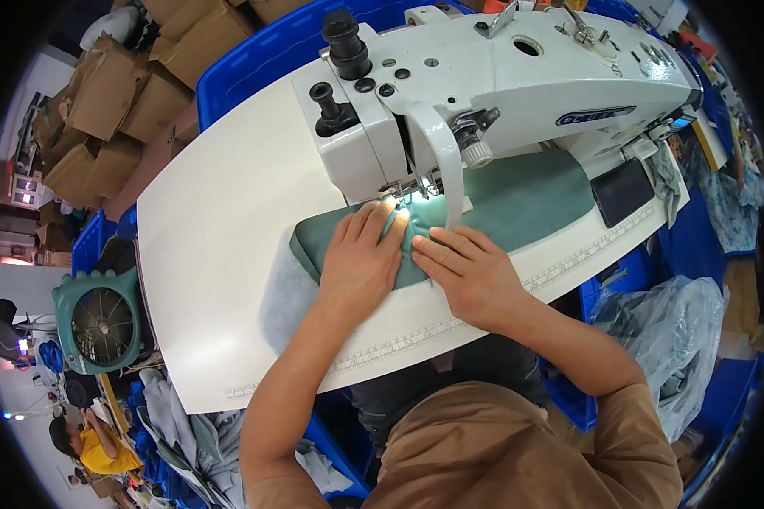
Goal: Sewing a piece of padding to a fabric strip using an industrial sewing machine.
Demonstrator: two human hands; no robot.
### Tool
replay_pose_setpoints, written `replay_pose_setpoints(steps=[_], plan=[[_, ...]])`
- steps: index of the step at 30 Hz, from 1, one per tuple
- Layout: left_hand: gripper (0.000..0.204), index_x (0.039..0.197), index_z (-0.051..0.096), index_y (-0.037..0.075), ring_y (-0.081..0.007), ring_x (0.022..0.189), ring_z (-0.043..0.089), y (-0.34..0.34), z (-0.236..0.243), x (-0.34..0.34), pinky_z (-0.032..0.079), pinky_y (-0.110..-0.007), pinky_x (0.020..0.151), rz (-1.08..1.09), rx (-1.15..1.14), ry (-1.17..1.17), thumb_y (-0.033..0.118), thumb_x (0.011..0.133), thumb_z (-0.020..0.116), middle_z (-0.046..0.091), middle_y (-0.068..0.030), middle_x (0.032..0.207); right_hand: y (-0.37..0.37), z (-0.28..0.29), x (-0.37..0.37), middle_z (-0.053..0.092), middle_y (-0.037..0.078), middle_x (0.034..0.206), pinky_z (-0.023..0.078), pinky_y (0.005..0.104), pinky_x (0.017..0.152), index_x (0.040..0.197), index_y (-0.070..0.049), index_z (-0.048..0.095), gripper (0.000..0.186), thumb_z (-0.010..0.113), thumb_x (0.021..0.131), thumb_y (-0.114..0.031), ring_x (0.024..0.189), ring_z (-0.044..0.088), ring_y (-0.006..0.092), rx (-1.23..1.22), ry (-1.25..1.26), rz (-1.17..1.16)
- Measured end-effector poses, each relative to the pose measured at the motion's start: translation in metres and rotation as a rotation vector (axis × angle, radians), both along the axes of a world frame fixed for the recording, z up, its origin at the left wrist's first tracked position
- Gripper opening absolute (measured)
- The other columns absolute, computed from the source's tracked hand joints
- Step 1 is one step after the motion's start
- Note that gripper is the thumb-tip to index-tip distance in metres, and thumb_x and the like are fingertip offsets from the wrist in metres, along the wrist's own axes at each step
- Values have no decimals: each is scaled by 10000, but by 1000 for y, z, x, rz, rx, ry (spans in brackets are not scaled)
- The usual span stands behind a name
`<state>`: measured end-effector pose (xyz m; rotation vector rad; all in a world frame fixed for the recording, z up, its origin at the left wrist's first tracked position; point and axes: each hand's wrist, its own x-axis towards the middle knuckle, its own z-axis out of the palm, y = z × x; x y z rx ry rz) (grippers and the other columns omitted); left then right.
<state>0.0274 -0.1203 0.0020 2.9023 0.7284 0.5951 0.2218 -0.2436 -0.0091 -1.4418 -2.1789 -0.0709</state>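
A green fabric piece (530,199) lies across the white table of a sewing machine (356,157), passing under its lit needle area. My left hand (358,265) presses flat on the cloth, its fingertips close to the presser foot (406,193). Just to the right, my right hand (475,280) rests on the near part of the same cloth with fingers stretched out. Small folds show in the fabric between the two hands. White fluffy padding (290,293) sticks out from beneath the cloth, left of my left forearm.
A ruler strip (407,341) runs along the table's near edge. At the right lies a dark phone (621,192). A green fan (102,322) stands left of the table, with cardboard boxes (115,97) behind. Blue bins and a clear plastic bag (666,339) are at the right.
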Motion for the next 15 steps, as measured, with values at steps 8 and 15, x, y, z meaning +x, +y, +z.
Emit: replay_pose_setpoints(steps=[8, 15], plan=[[374, 1253, 718, 49, -345, 1271, 623, -25, 7, -12, 497, -484, 1070, -62, -70, -36, 76, 881, 752, 674, -123, 1338, -8, -1, 2, 673, 128, 1399, 473, 484, 1114, 1278, 13, 715, 433, 664, 859, -87, 1308, 612, 311, 26, -20, 2], [358, 1238, 743, 56, -316, 1251, 656, -18, 10, -9, 514, -467, 1062, -100, -33, -45, 104, 886, 787, 710, -80, 1346, 2, 4, 8, 676, 118, 1374, 470, 455, 1097, 1296, 18, 710, 448, 670, 869, -112, 1310, 595, 300, 41, -95, -26]])
